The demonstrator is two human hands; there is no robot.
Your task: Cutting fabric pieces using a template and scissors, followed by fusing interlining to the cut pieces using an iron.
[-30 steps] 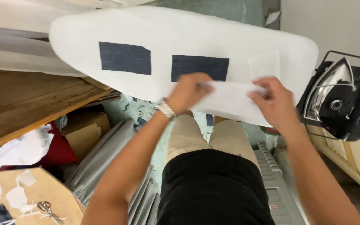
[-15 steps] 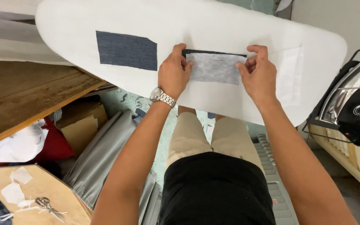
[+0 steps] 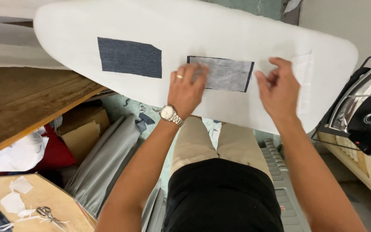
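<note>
While the left hand [image 3: 186,88] presses a denim patch [image 3: 224,74] (white-covered), the right hand [image 3: 280,89] hovers

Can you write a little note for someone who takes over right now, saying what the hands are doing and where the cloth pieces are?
Left hand: fingertips pressing the left end of the white-covered denim patch, no closed grip.
Right hand: open, just right of that patch, not holding anything.
Both patches lie flat on the ironing board; the bare denim patch sits to the left.
Iron rests in its holder, right of the board.
Done: white piece laid on one patch.
Left: bare patch uncovered; iron untouched.
</note>
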